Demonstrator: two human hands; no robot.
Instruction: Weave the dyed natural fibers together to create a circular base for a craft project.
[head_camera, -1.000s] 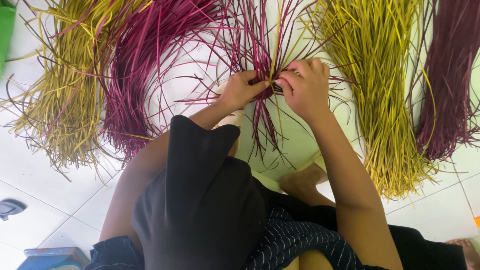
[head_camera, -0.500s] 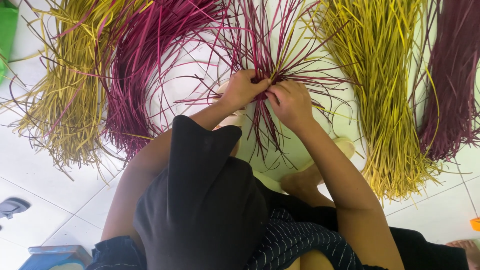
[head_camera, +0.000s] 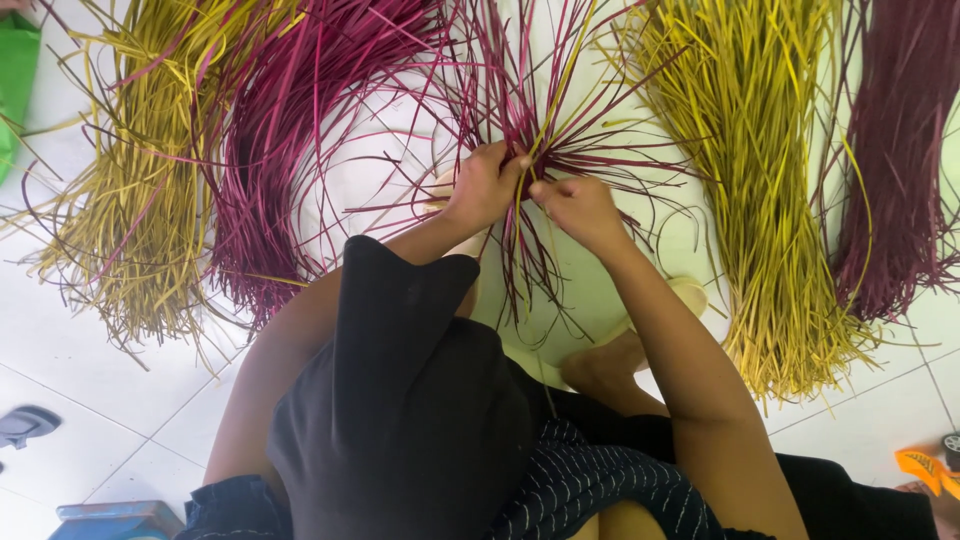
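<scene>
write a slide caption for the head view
Seen from above, left hand and right hand pinch a fan of magenta strands, with yellow bundles on the white tile floor.

Soft, even daylight fills the scene, and the white tiled floor (head_camera: 80, 350) reads bright, nearly washed out just above the left hand (head_camera: 485, 185). Shadows are faint and diffuse; only a weak grey shade lies under the strand bundles beside that hand. No hard glare shows. Focus is sharp around the left hand, while thin strands farther out soften slightly. Toward the frame edges, lines bend with wide-angle distortion.
</scene>
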